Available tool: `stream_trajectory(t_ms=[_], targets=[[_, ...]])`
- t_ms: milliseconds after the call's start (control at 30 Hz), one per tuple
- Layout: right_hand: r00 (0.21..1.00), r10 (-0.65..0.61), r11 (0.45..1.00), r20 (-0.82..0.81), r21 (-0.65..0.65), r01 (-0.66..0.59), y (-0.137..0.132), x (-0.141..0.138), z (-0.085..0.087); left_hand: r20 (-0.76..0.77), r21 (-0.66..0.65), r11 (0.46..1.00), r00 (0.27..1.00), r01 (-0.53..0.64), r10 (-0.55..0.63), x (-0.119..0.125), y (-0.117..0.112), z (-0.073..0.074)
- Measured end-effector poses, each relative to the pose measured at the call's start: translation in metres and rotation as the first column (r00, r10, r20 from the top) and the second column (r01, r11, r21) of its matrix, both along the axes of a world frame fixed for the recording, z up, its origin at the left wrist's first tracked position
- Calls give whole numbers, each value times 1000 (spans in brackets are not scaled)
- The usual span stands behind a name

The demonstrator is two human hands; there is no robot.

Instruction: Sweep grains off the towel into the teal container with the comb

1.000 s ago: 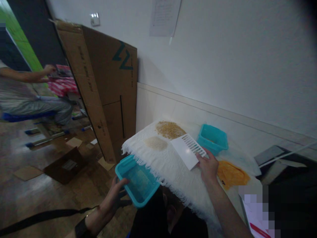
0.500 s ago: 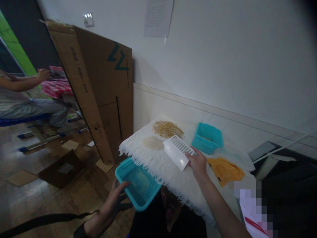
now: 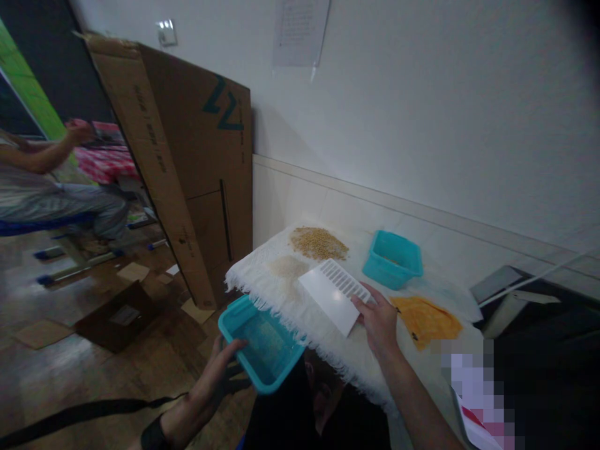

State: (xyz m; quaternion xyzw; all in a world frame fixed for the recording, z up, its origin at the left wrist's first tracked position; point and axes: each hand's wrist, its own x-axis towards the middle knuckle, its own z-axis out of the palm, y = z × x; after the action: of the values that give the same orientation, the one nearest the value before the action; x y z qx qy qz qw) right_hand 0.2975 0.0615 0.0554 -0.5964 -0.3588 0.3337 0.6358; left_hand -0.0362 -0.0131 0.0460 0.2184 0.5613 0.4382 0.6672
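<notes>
My left hand (image 3: 220,369) grips the left rim of a teal plastic tub (image 3: 269,350), thumb over the edge and fingers underneath. The tub is tilted below the table's fringed edge, with pale grains on its bottom. In my right hand (image 3: 379,315) is a flat white plastic piece with a row of slots (image 3: 328,300), held by its right end low over the cloth. Its far left corner lies beside a small heap of pale fine grains (image 3: 287,267). Behind that sits a pile of yellowish beans or kernels (image 3: 319,242).
A second teal tub (image 3: 392,259) stands at the table's back, with an orange cloth (image 3: 426,320) in front of it. The white fringed tablecloth (image 3: 262,269) covers the table. A tall cardboard box (image 3: 197,169) leans on the wall; another person (image 3: 42,162) sits at far left.
The white slotted piece has turned in my right hand, showing more of its flat face, and shifted slightly toward me. My left hand and its tub have hardly moved.
</notes>
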Motion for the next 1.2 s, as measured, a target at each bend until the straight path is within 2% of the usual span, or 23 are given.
stream_trajectory(t_ms=[100,300,533,667,833,1200], targets=[[998,-45,999,33,-10,46,-6,6,-3,8,10,1000,1000,3,-3,-1,1,-1],[995,6,1000,102,-18,-4,-31,-10,-19,-18,-39,999,1000,18,-19,-4,6,-8],[997,-31,1000,71,-3,31,-44,-9,-12,-20,-28,999,1000,20,-21,-4,4,-6],[1000,-12,999,15,-44,13,-50,-13,-16,1,-18,1000,1000,23,-23,-5,3,-3],[1000,22,996,-14,-83,-23,-59,-27,-22,2,-13,1000,1000,26,-26,-7,4,-6],[1000,12,996,2,-91,-12,-70,-32,-18,6,9,997,997,71,-71,-10,4,-11]])
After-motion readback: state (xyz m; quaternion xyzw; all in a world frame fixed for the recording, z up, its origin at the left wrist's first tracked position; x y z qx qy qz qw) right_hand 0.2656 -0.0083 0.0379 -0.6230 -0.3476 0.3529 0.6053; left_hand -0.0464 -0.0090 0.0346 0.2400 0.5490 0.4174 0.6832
